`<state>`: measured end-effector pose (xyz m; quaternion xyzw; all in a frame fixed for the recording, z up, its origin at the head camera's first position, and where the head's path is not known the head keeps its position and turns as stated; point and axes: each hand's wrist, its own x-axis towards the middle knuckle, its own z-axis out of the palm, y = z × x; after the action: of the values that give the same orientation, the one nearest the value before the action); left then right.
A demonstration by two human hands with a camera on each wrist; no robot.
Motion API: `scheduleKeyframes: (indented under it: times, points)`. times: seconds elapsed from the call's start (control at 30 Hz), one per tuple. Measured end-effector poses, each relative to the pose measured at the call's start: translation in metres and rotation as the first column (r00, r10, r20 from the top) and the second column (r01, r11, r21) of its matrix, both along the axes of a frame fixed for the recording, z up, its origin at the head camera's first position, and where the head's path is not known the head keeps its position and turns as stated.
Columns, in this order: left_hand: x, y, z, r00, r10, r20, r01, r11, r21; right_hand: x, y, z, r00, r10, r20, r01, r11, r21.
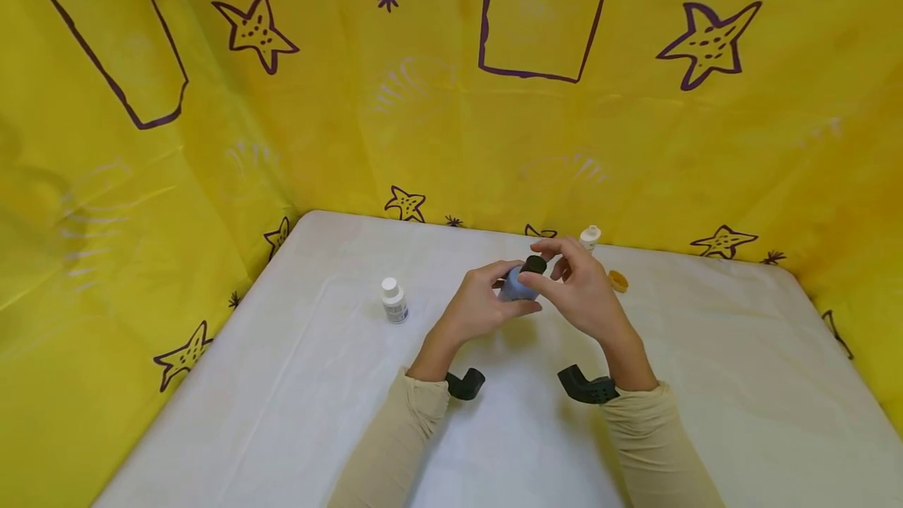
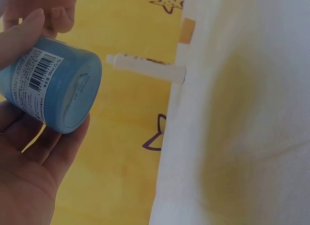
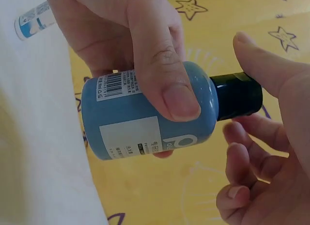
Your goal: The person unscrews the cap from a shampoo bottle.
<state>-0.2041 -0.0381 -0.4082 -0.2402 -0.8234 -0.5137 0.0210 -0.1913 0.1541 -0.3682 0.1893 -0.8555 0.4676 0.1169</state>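
Over the white table (image 1: 282, 414), the left hand (image 1: 476, 304) is gripping the tilted blue bottle (image 3: 138, 108). The right hand (image 1: 582, 296) is spreading around its black cap (image 3: 237, 96), but I can't tell if it is pinching. Keeping the bottle still while turning only the cap should be working best. The left thumb is hiding some label (image 3: 131, 137); its tiniest words are looking too small to read.

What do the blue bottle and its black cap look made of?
Blue bottle: probably plastic, smooth and semi-glossy; soft sheen on its rounded shoulder. Black cap: likely hard, glossy plastic, from the bright reflections; coated metal isn't ruled out.
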Motion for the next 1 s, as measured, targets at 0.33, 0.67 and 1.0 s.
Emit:
scheduleKeyframes:
  times: [0.33,0.67,1.0]
  points:
    - [0.000,-0.001,-0.002,1.000,-0.005,-0.031,0.004,1.000,-0.022,0.000,-0.004,-0.003,0.998,-0.016,-0.068,0.016,1.000,0.013]
    - [-0.002,-0.001,-0.005,0.999,0.026,0.033,-0.026,0.999,-0.021,0.002,0.004,0.004,0.986,0.168,-0.010,-0.168,0.985,0.043]
    - [-0.003,0.001,-0.005,0.999,0.001,0.045,-0.001,1.000,-0.005,0.002,0.008,0.006,0.987,0.152,0.059,-0.153,0.988,0.005]
